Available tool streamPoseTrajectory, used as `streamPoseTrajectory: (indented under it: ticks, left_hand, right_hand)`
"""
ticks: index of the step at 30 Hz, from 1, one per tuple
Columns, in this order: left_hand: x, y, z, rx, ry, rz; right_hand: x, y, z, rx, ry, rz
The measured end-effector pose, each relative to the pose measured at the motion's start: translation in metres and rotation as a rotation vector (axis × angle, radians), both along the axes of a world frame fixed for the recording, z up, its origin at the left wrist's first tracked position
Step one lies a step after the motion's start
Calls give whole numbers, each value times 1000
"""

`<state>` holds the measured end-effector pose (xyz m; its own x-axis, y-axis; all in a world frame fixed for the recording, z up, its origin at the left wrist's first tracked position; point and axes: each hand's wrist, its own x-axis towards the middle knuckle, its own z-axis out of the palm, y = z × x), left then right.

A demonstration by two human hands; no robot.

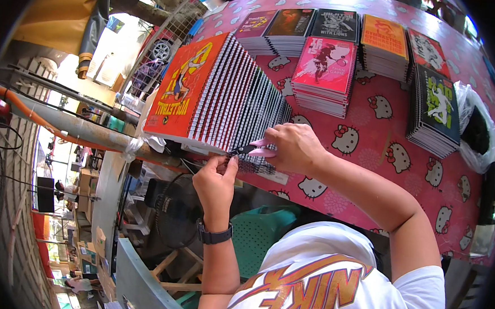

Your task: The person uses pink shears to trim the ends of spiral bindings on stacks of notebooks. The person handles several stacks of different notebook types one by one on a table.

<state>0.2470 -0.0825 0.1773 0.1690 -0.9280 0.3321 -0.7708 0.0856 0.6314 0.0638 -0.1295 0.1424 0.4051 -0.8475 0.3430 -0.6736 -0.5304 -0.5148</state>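
Note:
A long row of spiral-bound notebooks [179, 85] lies at the table's left edge, the front one with an orange-red cover and a yellow figure. Its black coils [234, 94] face toward me. My right hand [296, 148] is closed around small pliers with pink handles [262, 152]. Their dark jaws are at the lower end of the coils, near the front notebook. Just below the jaws, my left hand [216, 178] pinches with thumb and fingertips at the coil ends. What lies between those fingertips is too small to make out. A dark watch [215, 233] circles my left wrist.
Several notebook stacks, including a pink one [323, 63], an orange one [385, 35] and a black-green one [435, 103], stand on the pink patterned tablecloth [366, 156]. A clear plastic bag [470, 100] sits far right. Below the table are a green chair [260, 243] and a fan [171, 212].

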Motion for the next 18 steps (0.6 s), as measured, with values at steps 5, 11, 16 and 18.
streamPoseTrajectory:
  ticks: [5,11,16,18]
  left_hand:
    - [-1,1,0,-5,-4,-1]
    - [4,0,-4,9,64,-33]
    - [1,0,3,71,28,-27]
    - [3,0,1,75,48,-31]
  right_hand:
    - [-4,-3,-6,-92,-45,0]
    - [-1,-3,-11,-257,-6,-35]
    - [-2,-4,-11,-32,-13,2]
    - [-2,-4,-12,11,-18,6]
